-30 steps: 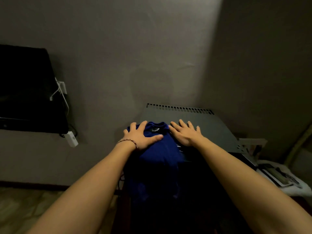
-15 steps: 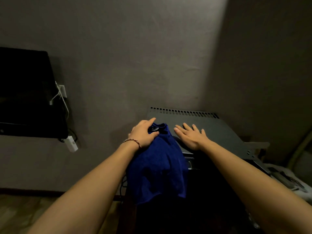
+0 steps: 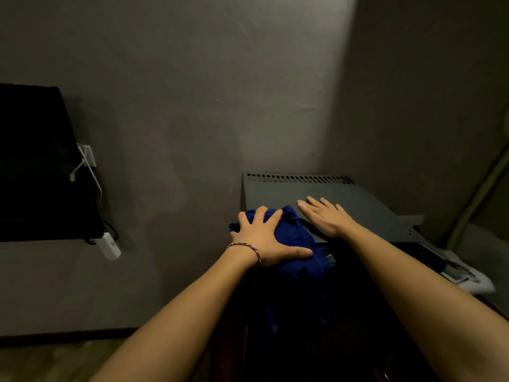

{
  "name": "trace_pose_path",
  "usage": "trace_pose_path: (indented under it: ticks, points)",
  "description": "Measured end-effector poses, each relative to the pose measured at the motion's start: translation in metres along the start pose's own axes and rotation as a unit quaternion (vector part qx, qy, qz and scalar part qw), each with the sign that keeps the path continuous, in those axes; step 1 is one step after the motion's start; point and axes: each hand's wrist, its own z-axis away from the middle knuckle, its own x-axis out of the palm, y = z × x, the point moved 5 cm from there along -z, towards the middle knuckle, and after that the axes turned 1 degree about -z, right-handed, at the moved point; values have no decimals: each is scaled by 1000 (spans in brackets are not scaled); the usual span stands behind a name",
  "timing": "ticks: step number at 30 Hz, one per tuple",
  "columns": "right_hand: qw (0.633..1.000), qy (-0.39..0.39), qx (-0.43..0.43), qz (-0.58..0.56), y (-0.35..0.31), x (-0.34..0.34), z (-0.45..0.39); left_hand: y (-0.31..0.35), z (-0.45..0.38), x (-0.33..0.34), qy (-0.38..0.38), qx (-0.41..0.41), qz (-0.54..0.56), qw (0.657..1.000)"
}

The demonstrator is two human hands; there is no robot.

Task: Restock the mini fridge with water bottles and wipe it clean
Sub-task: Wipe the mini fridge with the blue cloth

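The grey top of the mini fridge (image 3: pixel 358 201) sits in the room's corner, with a row of vent slots along its back edge. A blue cloth (image 3: pixel 296 238) lies on its front left corner and hangs down over the dark front. My left hand (image 3: pixel 265 238) presses flat on the cloth with fingers spread. My right hand (image 3: pixel 326 216) rests flat on the bare grey top just right of the cloth. No water bottles are visible.
A black screen (image 3: pixel 35 164) hangs on the wall at left, with white cables and a white adapter (image 3: pixel 110 245) beside it. Flat items lie on a white surface (image 3: pixel 465 274) to the fridge's right. The walls close in behind and at right.
My left hand went from gripping the top of the cloth to lying flat and spread on it, nearer the front left corner. My right hand stayed flat on the fridge top.
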Motion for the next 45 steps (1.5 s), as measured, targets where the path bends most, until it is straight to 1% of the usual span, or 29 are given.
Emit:
trace_pose_path:
  ticks: [6,10,13,15,16,19,21,22,24,26,30,34,38,40,43,45]
  points:
    - [1000,2,5,-6,0,1,1,-24,-18,-9,27,4,134,991]
    - [1000,-1,11,-13,1,2,0,-27,-29,-15,76,7,188,979]
    - [1000,2,11,-9,3,3,-2,-26,-29,-17,112,26,201,973]
    - [1000,5,11,-4,3,3,-3,-23,-23,-21,116,40,173,977]
    - [1000,6,10,3,3,2,-3,-18,-19,-22,104,43,146,983]
    - [999,7,3,36,2,1,-4,-3,2,-14,9,32,65,997]
    - [999,10,1,46,1,0,-3,9,15,-4,-30,33,-5,999]
    - [999,12,1,50,1,0,-2,14,20,1,-29,38,-56,997]
    - [999,12,1,53,0,0,-2,21,24,8,0,43,-142,989]
    - [999,11,-1,47,0,1,-2,23,23,11,22,44,-159,986]
    - [999,10,-11,39,2,2,0,19,24,11,50,56,-132,988]
    - [1000,4,-12,21,3,2,1,14,20,6,87,62,-70,992]
    - [1000,-2,-6,10,3,2,2,0,-2,-11,119,22,25,992]
    - [1000,-6,1,-1,1,1,2,-9,-12,-18,123,-1,89,988]
    - [1000,-18,14,-14,-2,0,1,-21,-27,-22,127,-3,132,983]
    - [999,-31,22,-19,-7,1,0,-33,-41,-26,149,-14,169,974]
